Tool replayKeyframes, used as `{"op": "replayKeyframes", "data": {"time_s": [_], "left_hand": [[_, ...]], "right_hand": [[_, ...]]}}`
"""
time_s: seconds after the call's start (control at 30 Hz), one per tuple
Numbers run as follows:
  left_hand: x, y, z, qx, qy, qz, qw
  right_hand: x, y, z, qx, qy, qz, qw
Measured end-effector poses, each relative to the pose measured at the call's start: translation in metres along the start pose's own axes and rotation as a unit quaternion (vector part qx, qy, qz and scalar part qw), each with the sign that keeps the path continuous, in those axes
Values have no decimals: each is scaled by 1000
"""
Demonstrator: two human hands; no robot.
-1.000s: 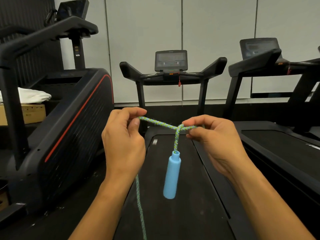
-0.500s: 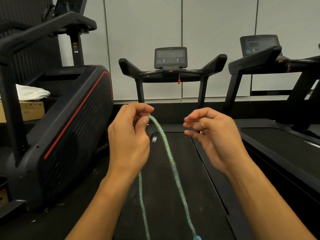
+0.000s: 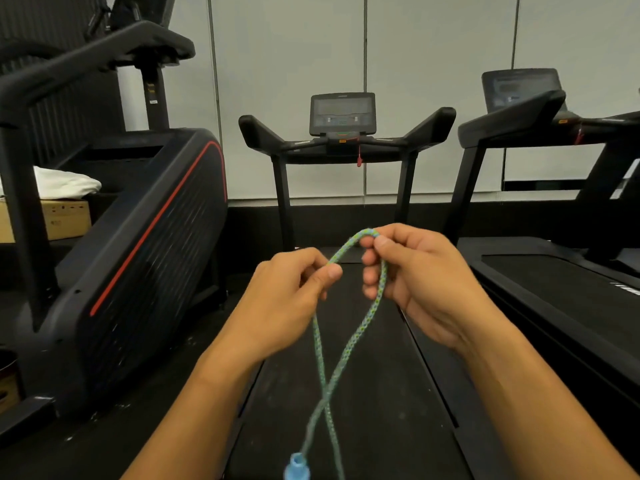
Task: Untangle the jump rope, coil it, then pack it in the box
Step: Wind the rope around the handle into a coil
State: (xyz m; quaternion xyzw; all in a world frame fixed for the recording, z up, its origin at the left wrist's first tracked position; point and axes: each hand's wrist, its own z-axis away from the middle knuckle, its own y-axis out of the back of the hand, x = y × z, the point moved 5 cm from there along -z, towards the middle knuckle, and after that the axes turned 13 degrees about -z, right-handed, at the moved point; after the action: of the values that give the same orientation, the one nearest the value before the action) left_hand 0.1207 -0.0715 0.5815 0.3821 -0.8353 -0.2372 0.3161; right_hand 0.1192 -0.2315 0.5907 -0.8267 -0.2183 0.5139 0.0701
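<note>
— How is the jump rope (image 3: 349, 344) being held?

— A bend of it is being pinched by the left hand (image 3: 287, 299), fingers (image 3: 333, 271) curled onto the cord, and being looped over the right hand (image 3: 412, 282), fingers (image 3: 370, 260) curled round it. Two strands are being left hanging and are crossing low down, the blue handle (image 3: 297, 468) dangling at the near edge, probably so the slack is being kept free for coiling.

— And the surroundings?

— Everything is being done above a black treadmill belt (image 3: 381, 410); a stair machine (image 3: 138, 254) is being seen left, another treadmill (image 3: 554, 271) right, grey wall panels (image 3: 287, 64) far off. A cardboard box (image 3: 52, 220), far left, is being topped by a white cloth (image 3: 65, 183).
</note>
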Motion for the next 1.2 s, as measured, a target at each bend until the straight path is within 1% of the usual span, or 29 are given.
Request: {"op": "replayKeyframes", "data": {"time_s": [0.03,0.1,0.17,0.23,0.3,0.33,0.37,0.43,0.53,0.57,0.63,0.67,0.73,0.8,0.87,0.93,1.0,1.03,1.1,1.17,1.2], "left_hand": [[-4,-2,-1,6,16,2,1000],[-5,-5,0,46,51,17,997],[-2,-12,2,61,88,67,992],[1,-20,3,56,122,171,976],[4,-25,5,58,153,288,943],[7,-26,5,50,159,330,929],[9,-29,5,31,159,361,918],[16,-35,6,-33,160,419,893],[27,-48,11,-159,162,472,852],[31,-50,14,-203,147,461,852],[35,-51,17,-257,104,409,870],[35,-49,17,-261,89,389,879],[28,-41,13,-240,80,388,886],[17,-28,8,-206,78,410,885],[5,-13,4,-158,80,430,885],[-3,2,2,-106,91,453,881],[-10,11,0,-57,97,471,875],[-12,13,0,-41,95,475,874],[-10,12,0,-29,81,472,877],[-5,6,1,-32,62,454,888],[-2,3,1,-36,53,441,895]], "right_hand": [[-2,1,0,7,-3,-32,999],[-2,0,0,6,-17,-79,997],[3,-8,1,-7,-35,-115,993],[8,-15,2,-7,-40,-152,988],[8,-17,3,8,-32,-199,979],[7,-16,3,15,-25,-224,974],[5,-15,2,20,-17,-245,969],[2,-13,2,21,1,-263,965],[2,-7,0,28,24,-251,967],[2,-4,-2,37,28,-243,969],[1,4,-4,57,32,-229,971],[-1,9,-6,65,36,-226,971],[-7,21,-8,90,52,-213,972],[-12,37,-9,133,77,-150,977],[-17,51,-7,188,100,-20,977],[-19,62,-4,228,123,123,958],[-22,67,-3,241,140,230,932],[-22,68,-3,237,135,274,922],[-18,65,-6,205,85,368,903],[-14,51,-7,141,31,463,875],[-12,40,-7,100,23,490,866]]}}
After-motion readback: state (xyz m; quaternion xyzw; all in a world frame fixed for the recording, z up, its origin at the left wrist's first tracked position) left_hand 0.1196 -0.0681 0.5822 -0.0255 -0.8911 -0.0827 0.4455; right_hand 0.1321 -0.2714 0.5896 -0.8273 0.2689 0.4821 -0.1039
